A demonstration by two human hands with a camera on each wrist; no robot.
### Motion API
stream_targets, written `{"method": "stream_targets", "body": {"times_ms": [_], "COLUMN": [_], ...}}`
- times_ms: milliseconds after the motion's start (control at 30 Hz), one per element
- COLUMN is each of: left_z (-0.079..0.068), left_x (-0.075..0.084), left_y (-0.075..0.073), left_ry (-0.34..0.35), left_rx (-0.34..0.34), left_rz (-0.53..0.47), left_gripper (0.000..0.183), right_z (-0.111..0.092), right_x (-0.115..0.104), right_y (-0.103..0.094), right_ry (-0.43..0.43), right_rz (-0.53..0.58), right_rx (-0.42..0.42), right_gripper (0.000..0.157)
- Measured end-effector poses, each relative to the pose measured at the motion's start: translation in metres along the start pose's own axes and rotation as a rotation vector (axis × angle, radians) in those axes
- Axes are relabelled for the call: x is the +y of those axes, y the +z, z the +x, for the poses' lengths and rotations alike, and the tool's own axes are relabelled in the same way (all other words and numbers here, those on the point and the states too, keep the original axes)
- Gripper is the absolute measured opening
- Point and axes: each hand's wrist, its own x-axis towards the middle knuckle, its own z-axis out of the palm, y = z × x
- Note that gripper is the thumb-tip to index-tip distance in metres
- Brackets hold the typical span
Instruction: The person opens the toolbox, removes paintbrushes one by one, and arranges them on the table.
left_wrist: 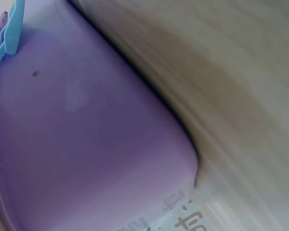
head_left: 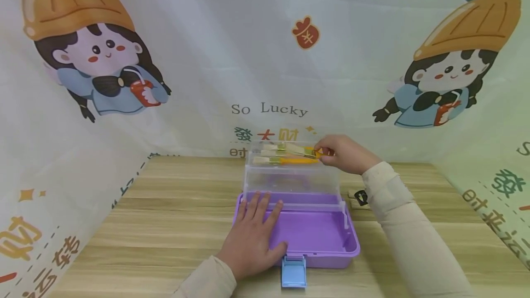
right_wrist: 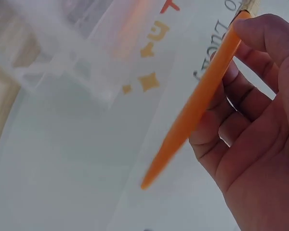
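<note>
A purple box (head_left: 310,233) stands with its clear lid section (head_left: 294,180) raised at the back. My left hand (head_left: 250,240) lies over the box's left part, fingers spread and thumb at the front rim close to the blue latch (head_left: 294,271). Up by the raised clear part, my right hand (head_left: 345,153) pinches a paintbrush (right_wrist: 195,103) by its orange handle near the ferrule, pale bristles pointing left in the head view. Behind it, other paintbrushes (head_left: 296,161) with yellow-orange handles lie in the upper clear compartment. The left wrist view shows the box's purple outer wall (left_wrist: 96,125).
The box stands on a wood-grain table (head_left: 178,210). A small pale item with a black patch (head_left: 361,197) lies right of the box, partly behind the right sleeve. A printed cloth (head_left: 207,59) hangs behind and at both sides.
</note>
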Motion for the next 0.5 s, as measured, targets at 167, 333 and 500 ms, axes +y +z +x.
{"method": "stream_targets", "body": {"times_ms": [167, 333, 500], "left_z": [0.000, 0.000, 0.001], "left_x": [0.000, 0.001, 0.001], "left_y": [0.000, 0.000, 0.000], "left_ry": [-0.003, -0.005, -0.008], "left_rx": [-0.004, -0.014, -0.013], "left_rz": [0.008, 0.004, 0.001], "left_gripper": [0.082, 0.082, 0.082], "right_z": [-0.025, -0.046, -0.063], "right_x": [0.011, 0.023, 0.034], "right_y": [-0.004, -0.003, 0.001], "right_ry": [0.063, 0.091, 0.091], "right_rz": [0.016, 0.044, 0.050], "right_rx": [0.013, 0.043, 0.069], "right_gripper": [0.026, 0.023, 0.021]}}
